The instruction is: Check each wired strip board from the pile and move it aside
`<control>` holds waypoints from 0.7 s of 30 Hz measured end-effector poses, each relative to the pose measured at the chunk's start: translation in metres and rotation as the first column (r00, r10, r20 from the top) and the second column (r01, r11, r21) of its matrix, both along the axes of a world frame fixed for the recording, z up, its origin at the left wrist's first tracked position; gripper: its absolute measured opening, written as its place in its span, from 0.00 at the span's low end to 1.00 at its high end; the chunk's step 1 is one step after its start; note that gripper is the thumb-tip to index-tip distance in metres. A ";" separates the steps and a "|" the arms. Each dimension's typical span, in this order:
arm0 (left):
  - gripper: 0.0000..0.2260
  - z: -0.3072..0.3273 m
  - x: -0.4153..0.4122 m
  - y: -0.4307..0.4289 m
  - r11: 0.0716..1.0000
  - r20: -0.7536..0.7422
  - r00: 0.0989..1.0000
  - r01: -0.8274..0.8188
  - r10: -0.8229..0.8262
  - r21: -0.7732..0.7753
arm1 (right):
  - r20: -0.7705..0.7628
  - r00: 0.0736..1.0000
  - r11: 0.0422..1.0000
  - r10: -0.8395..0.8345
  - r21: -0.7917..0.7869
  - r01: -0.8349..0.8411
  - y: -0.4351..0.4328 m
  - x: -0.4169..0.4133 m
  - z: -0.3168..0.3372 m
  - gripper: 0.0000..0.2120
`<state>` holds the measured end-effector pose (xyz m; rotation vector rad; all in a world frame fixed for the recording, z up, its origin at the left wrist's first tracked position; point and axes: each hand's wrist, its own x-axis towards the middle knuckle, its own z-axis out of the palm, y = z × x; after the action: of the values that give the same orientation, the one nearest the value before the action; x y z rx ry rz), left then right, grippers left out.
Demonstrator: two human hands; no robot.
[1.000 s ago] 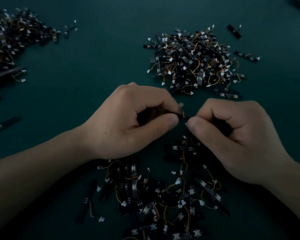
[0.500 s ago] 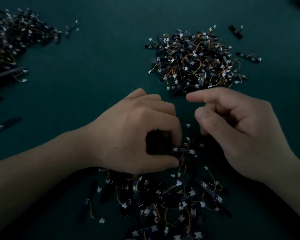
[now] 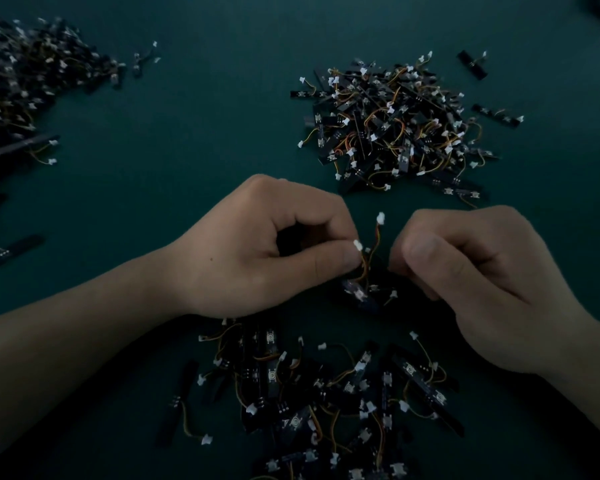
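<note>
Two hands (image 3: 257,251) (image 3: 492,289), one strip board (image 3: 359,294), three piles (image 3: 388,126) (image 3: 25,81) (image 3: 326,393)

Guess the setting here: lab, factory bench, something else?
Likely an electronics inspection or sorting bench: separate heaps of black wired strip boards, a far pile and a near pile, on a dark green mat; the left hand pinches one board's wires.

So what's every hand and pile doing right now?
strip board: between the hands, wires sticking up.
left hand: pinches the board's wires.
right hand: fingers curled beside the board; hold unclear.
near pile: loose and tangled, below the hands.
far pile: heaped, untouched.
left pile: spread out, untouched.
</note>
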<state>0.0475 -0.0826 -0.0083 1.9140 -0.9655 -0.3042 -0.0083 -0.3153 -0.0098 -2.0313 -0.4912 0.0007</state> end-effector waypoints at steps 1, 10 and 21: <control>0.07 -0.001 0.000 0.000 0.999 0.001 0.999 -0.036 0.036 -0.020 | -0.007 1.000 1.000 0.020 -0.008 -0.020 0.000 0.000 0.000 0.25; 0.07 -0.002 -0.003 -0.002 0.991 0.008 0.995 -0.103 0.104 -0.085 | -0.011 1.000 0.998 0.027 -0.058 -0.028 0.000 -0.001 -0.002 0.23; 0.06 -0.003 -0.003 -0.001 0.992 0.027 0.995 -0.095 0.098 -0.084 | -0.054 0.998 0.996 -0.021 0.090 0.026 -0.002 0.001 -0.006 0.17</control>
<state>0.0449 -0.0833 -0.0115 1.8883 -0.8891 -0.1755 -0.0078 -0.3174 -0.0155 -1.9430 -0.4267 0.0174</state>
